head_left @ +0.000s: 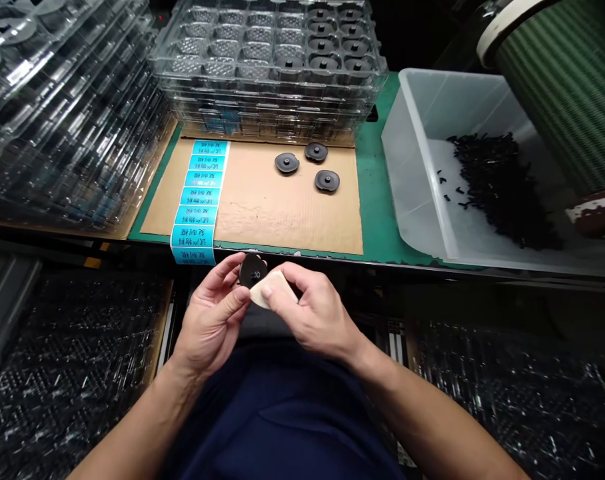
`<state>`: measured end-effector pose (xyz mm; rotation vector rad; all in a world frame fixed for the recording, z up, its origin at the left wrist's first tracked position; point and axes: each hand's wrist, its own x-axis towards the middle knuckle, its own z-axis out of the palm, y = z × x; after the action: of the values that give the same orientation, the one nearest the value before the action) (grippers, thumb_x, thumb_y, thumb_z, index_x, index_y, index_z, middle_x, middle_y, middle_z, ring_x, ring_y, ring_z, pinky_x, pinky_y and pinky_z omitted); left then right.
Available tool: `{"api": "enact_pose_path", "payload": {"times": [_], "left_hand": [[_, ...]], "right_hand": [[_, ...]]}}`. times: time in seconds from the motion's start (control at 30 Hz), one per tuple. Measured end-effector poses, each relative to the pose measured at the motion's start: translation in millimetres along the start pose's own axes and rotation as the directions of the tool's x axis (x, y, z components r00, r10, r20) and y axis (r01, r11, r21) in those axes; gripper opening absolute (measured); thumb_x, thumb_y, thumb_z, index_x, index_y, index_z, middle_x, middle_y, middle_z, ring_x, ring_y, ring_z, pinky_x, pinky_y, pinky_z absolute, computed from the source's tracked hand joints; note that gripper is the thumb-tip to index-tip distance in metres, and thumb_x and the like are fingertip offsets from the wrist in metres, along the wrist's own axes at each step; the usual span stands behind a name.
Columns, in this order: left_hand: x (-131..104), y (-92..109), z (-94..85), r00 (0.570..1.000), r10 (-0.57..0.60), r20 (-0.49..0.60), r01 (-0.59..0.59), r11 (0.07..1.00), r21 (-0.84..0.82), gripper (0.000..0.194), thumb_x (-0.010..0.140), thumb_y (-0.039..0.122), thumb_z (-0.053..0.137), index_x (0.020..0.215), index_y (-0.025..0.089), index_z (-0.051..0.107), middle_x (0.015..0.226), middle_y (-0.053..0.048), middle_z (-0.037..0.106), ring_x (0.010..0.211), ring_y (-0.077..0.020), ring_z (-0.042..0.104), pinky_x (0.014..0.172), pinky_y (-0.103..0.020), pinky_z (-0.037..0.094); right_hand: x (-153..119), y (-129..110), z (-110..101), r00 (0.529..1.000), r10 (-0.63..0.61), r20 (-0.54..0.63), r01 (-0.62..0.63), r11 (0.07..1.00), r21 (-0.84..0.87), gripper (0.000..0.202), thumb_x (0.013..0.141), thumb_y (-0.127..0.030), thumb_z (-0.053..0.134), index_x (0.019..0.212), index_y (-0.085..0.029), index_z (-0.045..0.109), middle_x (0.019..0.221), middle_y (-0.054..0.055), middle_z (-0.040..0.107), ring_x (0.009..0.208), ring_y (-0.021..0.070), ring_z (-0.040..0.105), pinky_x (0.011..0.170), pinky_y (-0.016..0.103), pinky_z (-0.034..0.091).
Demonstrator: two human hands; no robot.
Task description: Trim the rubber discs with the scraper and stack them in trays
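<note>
Between thumb and fingers, my left hand (212,317) grips a round black plastic part (251,269) with its face turned toward me. My right hand (317,307) pinches a folded cream-coloured cloth (272,291), whose edge meets the black part. Both hands are close together in front of the table's near edge, above my lap. Beyond them, three similar black parts lie on the cardboard sheet (262,213): one at the left (287,163), one at the back (316,153) and one nearer (327,181).
Stacked clear trays (272,100) at the back hold black parts in their right columns. More trays (72,120) stand at the left. A strip of blue labels (197,197) lies on the cardboard. At the right, a translucent bin (427,167) contains small black pieces beside a green cylinder (567,87).
</note>
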<state>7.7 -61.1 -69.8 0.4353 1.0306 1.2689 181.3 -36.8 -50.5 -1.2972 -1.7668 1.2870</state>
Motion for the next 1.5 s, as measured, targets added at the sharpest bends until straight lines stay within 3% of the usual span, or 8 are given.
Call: {"api": "enact_pose_path", "payload": {"times": [0.2,0.37,0.53,0.7,0.87,0.97,1.27,1.5], "left_hand": [[-5,8,-7.1,0.993,-0.113,0.034,0.11,0.991,0.077,0.047,0.081,0.029,0.089,0.126,0.031,0.076,0.118,-0.005,0.078,0.108,-0.0211,0.074,0.089,-0.025,0.061],[-5,12,-11.0,0.937,-0.323,0.131,0.315,0.946,0.08,0.042,0.086,0.04,0.083,0.124,0.022,0.078,0.112,-0.009,0.079,0.097,-0.0234,0.075,0.084,-0.033,0.065],[-6,7,-15.9,0.87,-0.456,0.188,0.453,0.889,0.06,0.028,0.084,0.042,0.085,0.092,0.016,0.082,0.085,-0.006,0.076,0.073,-0.018,0.07,0.064,-0.032,0.067],[-8,1,-15.2,0.824,-0.515,0.235,0.528,0.849,0.008,0.025,0.086,0.04,0.083,0.09,0.016,0.082,0.084,-0.007,0.077,0.074,-0.0208,0.072,0.063,-0.036,0.068],[-3,-2,-7.2,0.958,-0.249,0.143,0.267,0.956,-0.121,0.031,0.088,0.03,0.083,0.119,0.027,0.078,0.121,-0.004,0.077,0.109,-0.0187,0.073,0.098,-0.032,0.061],[0,-6,-5.5,0.988,-0.129,0.088,0.129,0.992,0.004,0.053,0.078,0.02,0.089,0.128,0.031,0.075,0.126,-0.004,0.076,0.112,-0.0188,0.071,0.097,-0.025,0.058],[-7,8,8.2,0.995,0.096,0.008,-0.097,0.987,0.126,0.058,0.07,0.016,0.094,0.121,0.037,0.077,0.127,0.0,0.076,0.114,-0.0194,0.072,0.093,-0.021,0.059],[-13,10,-2.4,0.993,-0.086,0.085,0.078,0.992,0.1,0.057,0.078,0.027,0.09,0.132,0.03,0.073,0.128,-0.006,0.075,0.116,-0.0223,0.071,0.096,-0.024,0.06]], "right_hand": [[3,6,-3,0.962,-0.236,-0.135,0.193,0.943,-0.272,0.016,0.096,-0.02,0.058,0.082,-0.018,0.064,0.079,0.0,0.062,0.074,0.0149,0.052,0.074,0.03,0.039],[0,9,-12,0.908,-0.419,0.003,0.37,0.799,-0.475,0.018,0.103,-0.025,0.055,0.095,-0.016,0.069,0.09,0.005,0.068,0.082,0.0194,0.052,0.077,0.036,0.037],[-1,8,-16,0.84,-0.525,0.137,0.522,0.714,-0.466,0.022,0.106,-0.026,0.052,0.111,-0.016,0.072,0.095,0.006,0.069,0.085,0.0202,0.052,0.077,0.037,0.038],[2,8,-19,0.71,-0.666,0.229,0.695,0.609,-0.383,0.022,0.106,-0.025,0.05,0.112,-0.021,0.072,0.105,0.005,0.072,0.092,0.0205,0.055,0.08,0.038,0.039],[-1,11,-14,0.936,-0.34,-0.091,0.289,0.891,-0.349,0.016,0.097,-0.024,0.06,0.083,-0.017,0.065,0.079,0.001,0.061,0.073,0.015,0.051,0.07,0.031,0.038],[-3,6,-6,0.996,-0.078,-0.048,0.07,0.988,-0.141,0.02,0.093,-0.024,0.061,0.074,-0.019,0.057,0.067,-0.005,0.052,0.059,0.0098,0.043,0.058,0.027,0.031],[-4,-10,-3,0.963,-0.206,-0.174,0.171,0.966,-0.194,0.014,0.095,-0.025,0.059,0.083,-0.02,0.063,0.075,0.0,0.061,0.07,0.0146,0.055,0.068,0.028,0.041],[10,5,-10,0.909,-0.37,-0.194,0.254,0.858,-0.446,0.019,0.102,-0.026,0.055,0.091,-0.019,0.068,0.09,0.006,0.068,0.084,0.0188,0.061,0.08,0.032,0.045]]}}
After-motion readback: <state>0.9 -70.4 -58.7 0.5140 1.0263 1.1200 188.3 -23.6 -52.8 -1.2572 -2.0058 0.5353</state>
